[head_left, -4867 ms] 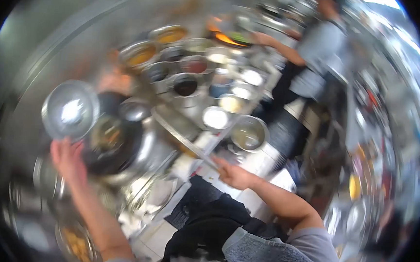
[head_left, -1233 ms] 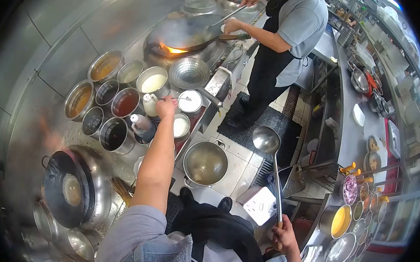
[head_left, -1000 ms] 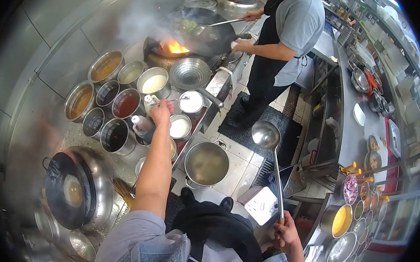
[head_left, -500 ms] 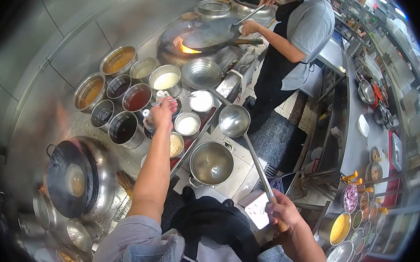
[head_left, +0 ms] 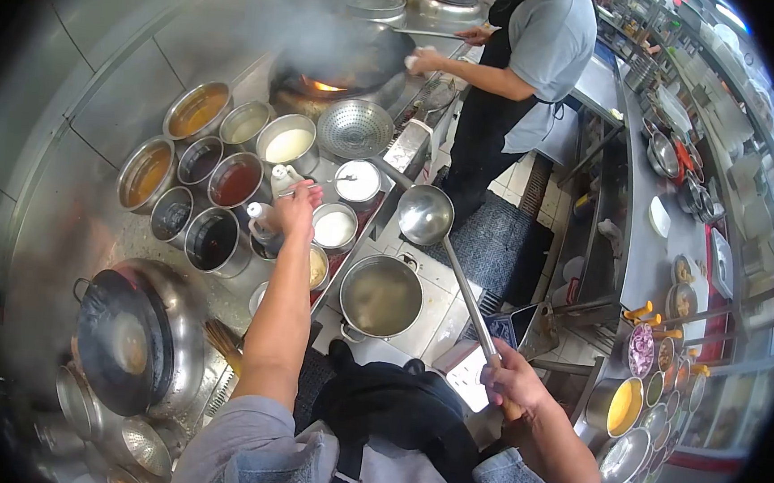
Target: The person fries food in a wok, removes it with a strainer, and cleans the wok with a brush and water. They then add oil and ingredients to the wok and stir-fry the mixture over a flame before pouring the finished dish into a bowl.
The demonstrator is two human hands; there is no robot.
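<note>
Head view: the small metal spoon (head_left: 329, 183) is in my left hand (head_left: 293, 206), its handle pinched between my closed fingers and its far end over the white powder (head_left: 368, 176) in a round tub (head_left: 359, 203); I cannot tell whether it touches the powder. My right hand (head_left: 514, 380) is wrapped round the wooden handle of a long ladle (head_left: 425, 215), fingers curled tight, with the round metal bowl raised up and forward. In view, that bowl lies just beside the powder tub, against the floor and the black mat (head_left: 499, 249).

Close by my left hand stand two squeeze bottles (head_left: 265, 222) with white tops. A second tub of white stuff (head_left: 334, 228) is just beside my wrist, and a tub of pale yellow bits (head_left: 316, 268) is next to my forearm. Beyond my fingers, steel pots (head_left: 311, 159) crowd the bench (head_left: 232, 295), holding a dark liquid (head_left: 211, 239), a red one (head_left: 235, 182) and a creamy one (head_left: 288, 143) among others. A perforated strainer (head_left: 355, 128) rests behind them.

Between my arms is a wide pot (head_left: 380, 270) of cloudy liquid. To my left, a black wok (head_left: 99, 311) sits tilted, with a bamboo brush (head_left: 222, 342) near it. Ahead, a co-worker (head_left: 553, 47) in a grey shirt works at a smoking wok (head_left: 391, 58) with flame (head_left: 326, 86) showing.
</note>
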